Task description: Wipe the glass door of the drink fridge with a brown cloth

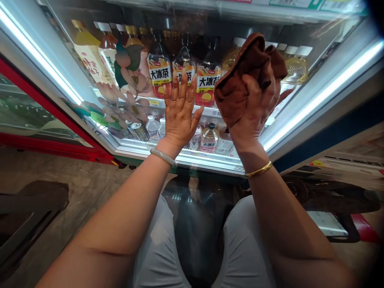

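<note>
My right hand (pixel 258 100) is closed on a brown cloth (pixel 240 76), bunched up and held against the glass door of a lit drinks cooler. Flat against the same glass, fingers spread, lies my left hand (pixel 180 108); nothing is in it. Behind the glass door (pixel 120 108) stand bottles with black caps and ice tea labels, one iced tea bottle (pixel 207 78) between my hands. A flower decal (pixel 132 76) covers the glass on the left. The cloth and my right hand hide some bottles behind them.
Lower in the cooler are cans (pixel 139 130) and small bottles (pixel 209 138). A red-framed cooler (pixel 60 154) adjoins on the left. A dark seat-like shape (pixel 195 228) lies between my knees. At right is a shelf unit (pixel 345 160); a dark bench-like object (pixel 33 204) stands on the floor at left.
</note>
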The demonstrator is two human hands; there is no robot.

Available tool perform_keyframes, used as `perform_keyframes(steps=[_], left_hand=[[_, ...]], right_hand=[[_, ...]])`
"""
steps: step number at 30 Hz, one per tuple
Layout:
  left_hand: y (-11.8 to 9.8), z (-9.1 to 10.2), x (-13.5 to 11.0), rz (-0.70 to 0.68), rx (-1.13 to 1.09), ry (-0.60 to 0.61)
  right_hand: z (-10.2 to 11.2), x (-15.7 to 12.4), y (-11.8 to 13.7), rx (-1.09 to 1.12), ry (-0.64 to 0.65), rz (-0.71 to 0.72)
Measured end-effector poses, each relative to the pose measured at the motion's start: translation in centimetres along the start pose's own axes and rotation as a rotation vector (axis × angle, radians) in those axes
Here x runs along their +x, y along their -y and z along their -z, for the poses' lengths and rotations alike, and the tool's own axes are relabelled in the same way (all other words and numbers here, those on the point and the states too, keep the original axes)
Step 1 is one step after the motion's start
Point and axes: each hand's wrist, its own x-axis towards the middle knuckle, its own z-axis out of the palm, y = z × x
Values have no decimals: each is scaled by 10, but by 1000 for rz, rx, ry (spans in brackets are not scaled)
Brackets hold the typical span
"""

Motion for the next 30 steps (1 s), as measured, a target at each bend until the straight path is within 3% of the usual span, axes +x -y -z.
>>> perform_keyframes(steps=[3,6,9,12,14,20,23,26,28,30], left_hand=[[8,1,-4,-24,-8,-45],[20,6,-7,-19,34,-101],[31,17,-11,1,73,-150],[35,23,-15,-30,103,-176],[35,22,-16,-60,121,-193],[32,17,-15,-58,138,-179],[33,22,-16,-63,151,-174],[34,25,-16,-83,156,-184],[33,25,-17,-96,150,-176],[31,24,-17,-114,138,-167]], right_hand=[[-14,-12,36,-45,-80,62],[-24,-29,57,-23,67,234],[-16,-22,48,13,29,224],[-2,3,37,0,-106,55],[-1,14,44,-19,-147,-14],[-22,-9,76,16,125,233],[-17,-6,65,34,43,205],[-9,7,57,16,-108,72],[-10,7,63,-2,-97,39],[-16,-4,74,-7,-1,102]])
